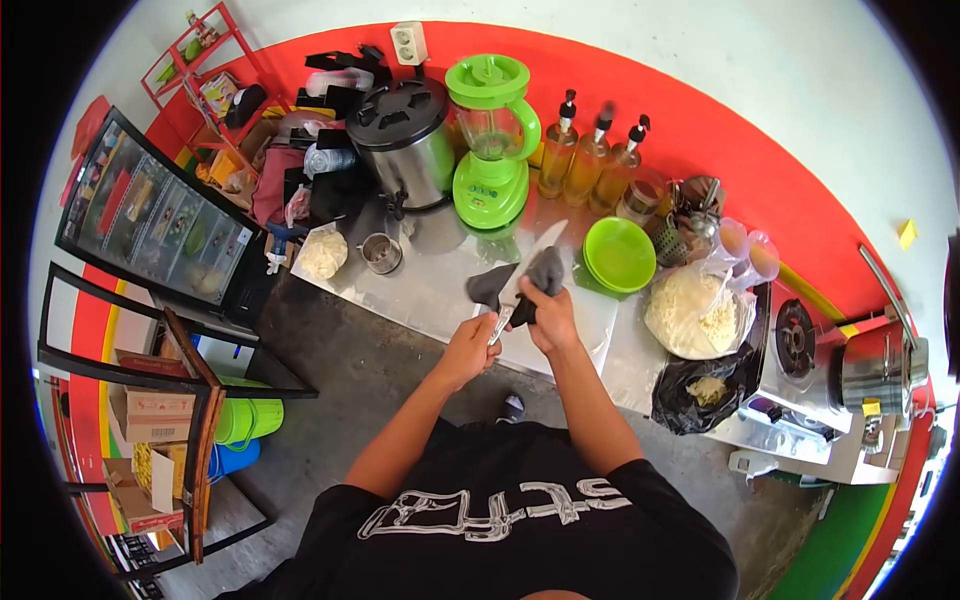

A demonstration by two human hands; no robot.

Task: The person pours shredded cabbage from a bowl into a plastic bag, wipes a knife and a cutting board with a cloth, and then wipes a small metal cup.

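Note:
My left hand (468,347) grips the handle of a kitchen knife (535,252) whose blade points up and away over the steel counter (430,290). My right hand (548,315) holds a dark grey cloth (545,268) wrapped against the blade near the handle. Both hands meet just in front of the counter's near edge, above a white cutting board (598,325).
A green blender (492,140), a steel urn (405,140), oil bottles (590,155), stacked green plates (620,252), a bowl of white shreds (690,312), a black bag (700,390), a gas stove (800,350) and a pot (880,365) line the counter. A display case (150,225) and shelves stand at left.

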